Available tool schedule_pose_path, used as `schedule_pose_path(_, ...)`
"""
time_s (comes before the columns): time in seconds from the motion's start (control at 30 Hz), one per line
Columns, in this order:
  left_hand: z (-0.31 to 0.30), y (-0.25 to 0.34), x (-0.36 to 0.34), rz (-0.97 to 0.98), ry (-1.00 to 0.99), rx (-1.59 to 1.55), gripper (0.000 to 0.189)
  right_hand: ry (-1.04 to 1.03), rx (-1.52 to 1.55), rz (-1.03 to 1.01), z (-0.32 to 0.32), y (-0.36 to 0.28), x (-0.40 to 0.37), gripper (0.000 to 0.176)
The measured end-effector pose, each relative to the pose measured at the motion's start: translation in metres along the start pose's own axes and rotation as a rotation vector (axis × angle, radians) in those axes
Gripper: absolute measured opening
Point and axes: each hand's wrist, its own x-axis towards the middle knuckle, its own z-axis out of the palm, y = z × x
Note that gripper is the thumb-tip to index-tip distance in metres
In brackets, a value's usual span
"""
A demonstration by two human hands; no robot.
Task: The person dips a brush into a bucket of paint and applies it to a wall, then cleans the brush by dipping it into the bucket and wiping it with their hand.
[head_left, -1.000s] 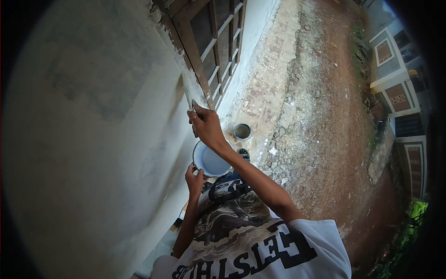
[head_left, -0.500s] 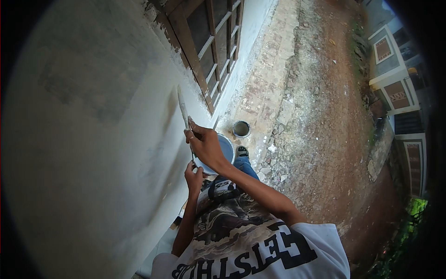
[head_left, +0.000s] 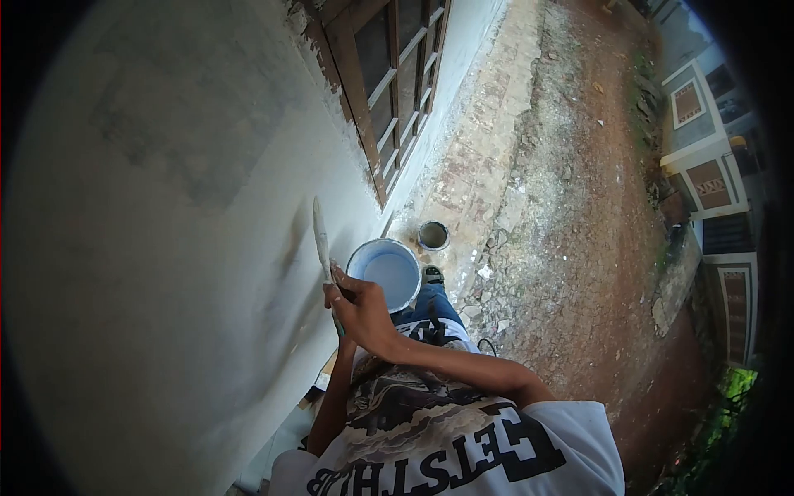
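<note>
A paint-coated brush (head_left: 321, 230) is pinched in the fingers of my right hand (head_left: 369, 321), its pale bristle end toward the wall and a bit of green handle showing below. The brush stands close beside the plastered white wall (head_left: 223, 306), casting a soft shadow there. My left hand (head_left: 346, 350) is mostly hidden behind my right hand and wrist, so its fingers do not show. Just past my right hand sits a large round bucket (head_left: 356, 258) with pale bluish-white liquid inside.
A smaller bucket (head_left: 433, 236) stands on the ledge near my sandalled foot (head_left: 432, 274). Ahead is a brown wooden window frame (head_left: 351, 91) with rough plaster edges. Rubble and reddish dirt ground (head_left: 595, 248) stretch along the right, with a building beyond.
My right hand and the brush have moved down along the wall, toward my body. My left hand has gone behind the right one, and more of the large bucket shows.
</note>
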Motion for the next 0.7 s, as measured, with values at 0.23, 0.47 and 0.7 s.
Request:
schedule_pose_path(0.23, -0.008, 0.002, 0.010, -0.084, -0.041, -0.146, 0.045, -0.103, -0.308, -0.056, 0.040, -0.026, -0.006, 0.039)
schedule_pose_path(0.47, -0.015, 0.040, -0.005, 0.080, -0.059, -0.076, 0.040, -0.174, -0.117, -0.081, -0.013, -0.012, -0.019, 0.032)
schedule_pose_path(0.7, -0.007, 0.028, 0.001, -0.121, -0.037, -0.235, 0.045, 0.096, -0.062, -0.167, -0.064, -0.019, 0.093, 0.027)
